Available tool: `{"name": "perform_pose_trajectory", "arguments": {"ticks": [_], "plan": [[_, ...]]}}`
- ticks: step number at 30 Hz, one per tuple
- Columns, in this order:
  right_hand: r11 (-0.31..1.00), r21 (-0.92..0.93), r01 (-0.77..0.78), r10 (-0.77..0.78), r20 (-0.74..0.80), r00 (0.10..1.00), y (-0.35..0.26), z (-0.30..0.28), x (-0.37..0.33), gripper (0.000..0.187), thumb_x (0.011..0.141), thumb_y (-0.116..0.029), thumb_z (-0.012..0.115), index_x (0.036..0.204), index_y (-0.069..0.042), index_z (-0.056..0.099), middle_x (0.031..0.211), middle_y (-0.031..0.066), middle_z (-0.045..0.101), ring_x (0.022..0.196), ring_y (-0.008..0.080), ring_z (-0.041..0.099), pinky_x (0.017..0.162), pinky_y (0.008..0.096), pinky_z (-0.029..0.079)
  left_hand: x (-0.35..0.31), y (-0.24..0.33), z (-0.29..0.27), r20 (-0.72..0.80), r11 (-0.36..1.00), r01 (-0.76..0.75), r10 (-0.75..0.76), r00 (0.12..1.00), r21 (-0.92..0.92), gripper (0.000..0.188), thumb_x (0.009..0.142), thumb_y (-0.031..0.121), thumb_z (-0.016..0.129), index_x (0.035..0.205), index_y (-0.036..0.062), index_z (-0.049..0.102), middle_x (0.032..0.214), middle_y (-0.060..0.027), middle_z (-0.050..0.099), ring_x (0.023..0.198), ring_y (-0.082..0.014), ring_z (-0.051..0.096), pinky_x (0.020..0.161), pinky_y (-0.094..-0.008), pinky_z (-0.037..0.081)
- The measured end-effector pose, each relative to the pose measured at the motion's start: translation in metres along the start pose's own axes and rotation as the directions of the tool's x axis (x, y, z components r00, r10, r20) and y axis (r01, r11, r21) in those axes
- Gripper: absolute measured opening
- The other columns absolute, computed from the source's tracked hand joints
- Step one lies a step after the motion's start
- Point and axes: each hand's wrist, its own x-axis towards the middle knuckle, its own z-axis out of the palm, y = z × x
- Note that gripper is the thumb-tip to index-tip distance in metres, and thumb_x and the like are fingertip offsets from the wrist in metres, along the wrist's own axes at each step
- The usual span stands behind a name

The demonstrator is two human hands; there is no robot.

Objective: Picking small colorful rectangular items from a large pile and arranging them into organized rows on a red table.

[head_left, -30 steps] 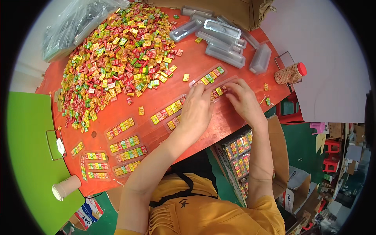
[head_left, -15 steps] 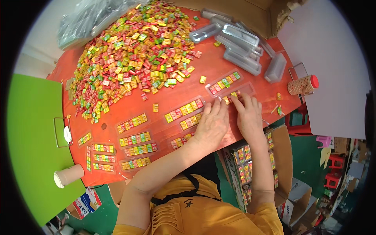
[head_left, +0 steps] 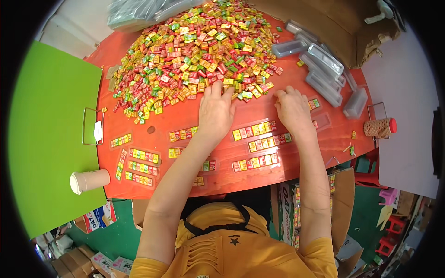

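At the near edge of a large pile of small wrapped sweets (head_left: 199, 55), my left hand (head_left: 216, 111) has its fingertips among the pieces, with thumb and fingers apart. The wrappers are red, yellow, green and orange. My right hand (head_left: 294, 113) hovers over the red table, open with bent fingers and nothing visible in it. Beside its wrist lies a clear plastic tray (head_left: 328, 120) with a red sweet at one end; the hand hides part of it. Another tray, holding sweets (head_left: 314, 104), shows just past the fingers. Between my forearms lie trays with rows of sweets (head_left: 254, 130).
Empty clear plastic boxes (head_left: 324, 88) are heaped at the back right by a cardboard box (head_left: 320, 18). A red-lidded jar (head_left: 378, 128) stands at the right edge, a beige cup (head_left: 90, 180) at the left. An open carton (head_left: 340, 208) is below the table's front edge.
Both hands have left the tray they were over. My left hand has gone left and forward to the pile; my right hand has drawn back a little from the tray. The view has shifted.
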Motion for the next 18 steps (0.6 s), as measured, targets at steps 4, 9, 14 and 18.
{"name": "perform_pose_trajectory", "arguments": {"ticks": [4, 9, 14, 18], "plan": [[0.996, 0.067, 0.054, -0.051, -0.035, 0.998, -0.022, 0.004, 0.004, 0.024, 0.093, -0.013, 0.071, 0.115, -0.008, 0.075, 0.112, 0.0143, 0.068, 0.112, 0.0345, 0.064, 0.094, 0.0483, 0.048, -0.013, -0.010, -0.008, 0.194, 0.997, 0.024, -0.009, 0.981, -0.072, 0.033, 0.086, 0.007, 0.074, 0.119, 0.0045, 0.075, 0.116, -0.0135, 0.062, 0.113, -0.0335, 0.059, 0.096, -0.0467, 0.052], [0.979, 0.115, 0.166, -0.151, -0.129, 0.980, -0.055, 0.017, -0.002, 0.026, 0.096, -0.011, 0.066, 0.121, -0.011, 0.074, 0.105, 0.0147, 0.066, 0.107, 0.0345, 0.064, 0.092, 0.0480, 0.048, -0.018, -0.017, -0.015, 0.261, 0.988, 0.010, 0.031, 0.965, -0.156, 0.030, 0.082, 0.002, 0.071, 0.111, 0.0072, 0.077, 0.116, -0.0119, 0.064, 0.112, -0.0324, 0.060, 0.100, -0.0455, 0.048], [0.971, 0.174, 0.165, -0.153, -0.081, 0.985, -0.047, 0.005, -0.015, 0.026, 0.095, -0.010, 0.066, 0.121, -0.010, 0.072, 0.103, 0.0151, 0.066, 0.103, 0.0354, 0.064, 0.091, 0.0477, 0.048, -0.015, -0.031, -0.022, 0.245, 0.950, 0.081, -0.005, 0.969, -0.302, 0.034, 0.081, -0.006, 0.068, 0.111, 0.0071, 0.077, 0.116, -0.0100, 0.067, 0.115, -0.0312, 0.061, 0.103, -0.0450, 0.047], [0.982, 0.186, 0.016, -0.008, -0.043, 0.999, -0.047, -0.002, -0.015, 0.016, 0.094, -0.012, 0.068, 0.109, -0.006, 0.071, 0.105, 0.0149, 0.067, 0.102, 0.0357, 0.066, 0.092, 0.0473, 0.048, -0.017, -0.037, -0.021, 0.181, 0.953, 0.105, -0.053, 0.982, -0.286, 0.034, 0.082, -0.004, 0.068, 0.111, 0.0084, 0.077, 0.113, -0.0089, 0.068, 0.113, -0.0306, 0.061, 0.102, -0.0448, 0.046]]}}
